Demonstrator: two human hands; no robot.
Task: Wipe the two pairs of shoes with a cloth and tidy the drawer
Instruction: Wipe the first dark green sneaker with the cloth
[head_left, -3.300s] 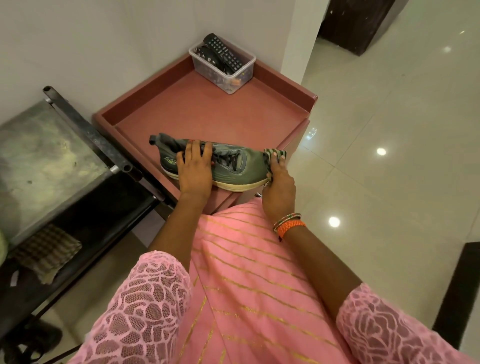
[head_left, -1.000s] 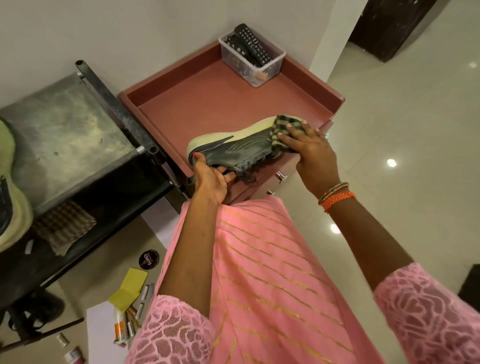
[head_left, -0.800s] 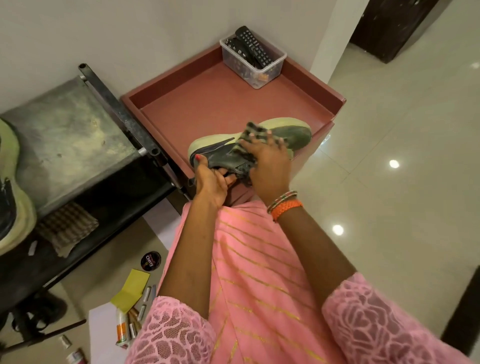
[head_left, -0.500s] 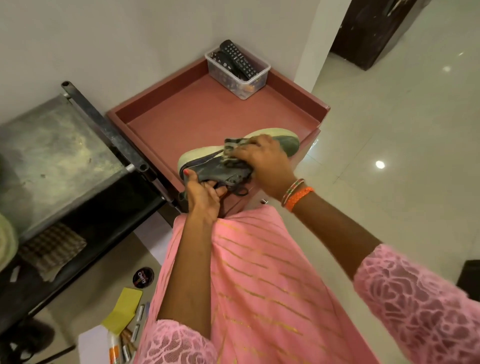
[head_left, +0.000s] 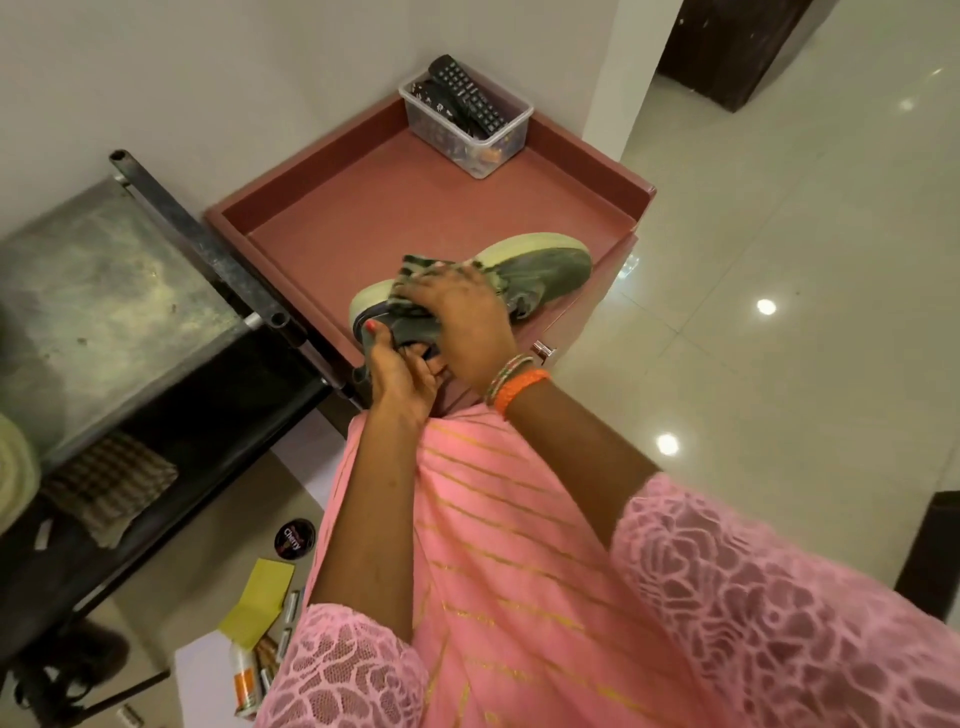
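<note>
The grey shoe (head_left: 545, 273) lies tipped on its side over the front edge of the red tray-like drawer top (head_left: 395, 208), long axis running along that edge, toe toward the right front corner. The left hand (head_left: 397, 376) grips its heel. The right hand (head_left: 462, 317) presses a striped cloth (head_left: 415, 265) against the upper, fingers curled on it.

Grey-green shoe (head_left: 545, 270), checked cloth (head_left: 415, 267), reddish-brown drawer (head_left: 415, 208), pink striped dress (head_left: 493, 545).
</note>
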